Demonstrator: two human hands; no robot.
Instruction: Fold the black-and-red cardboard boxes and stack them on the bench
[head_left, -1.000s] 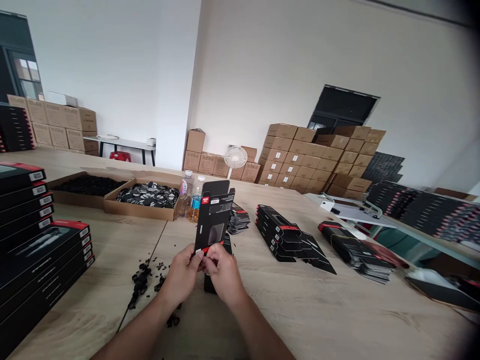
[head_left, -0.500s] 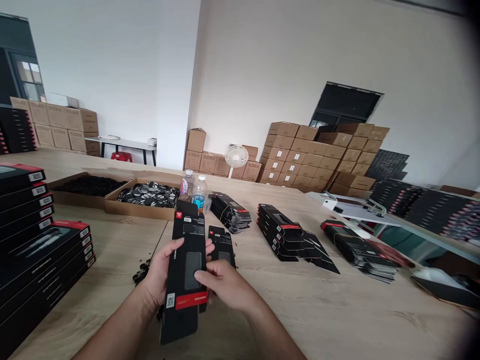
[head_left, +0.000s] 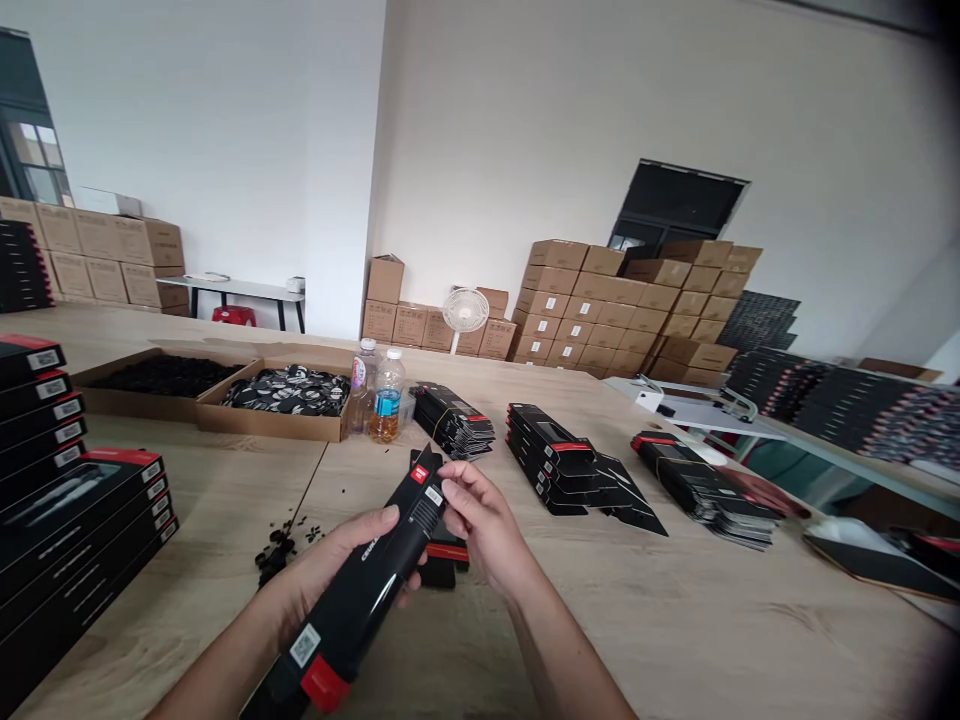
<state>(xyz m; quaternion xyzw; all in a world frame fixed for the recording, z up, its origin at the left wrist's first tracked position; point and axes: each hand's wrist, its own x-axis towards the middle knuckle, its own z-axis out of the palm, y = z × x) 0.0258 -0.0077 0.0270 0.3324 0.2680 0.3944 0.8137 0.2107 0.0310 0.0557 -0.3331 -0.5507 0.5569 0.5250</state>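
"What kind of room was it?"

"A storeroom, with a long wooden table [head_left: 225, 490] running through it. Stacked cardboard cartons [head_left: 600, 300] rose behind the table's far edge, and a white desk fan [head_left: 465, 310] stood in front of them."

"And on the table?"

"Stacks of black boxes [head_left: 82, 530] lined the left edge. Two cardboard trays sat along the far edge, the nearer one [head_left: 262, 425] holding black-and-white printed pieces, with two plastic bottles [head_left: 386, 400] just beside it. Bundles of flat black packaging [head_left: 570, 470] lay toward the right."

"What were the hands doing?"

"Both were closed on a black packaging sleeve [head_left: 352, 600]. The left hand [head_left: 326, 555] cradled it from below, while the right hand [head_left: 484, 525] pinched its upper end."

"What had just changed?"

"The sleeve had swung from nearly upright to a steep slant, its red-banded end dipping toward the table's near edge."

"Where was it?"

"Held above the table, inward from the near edge, over a second black box [head_left: 442, 565]."
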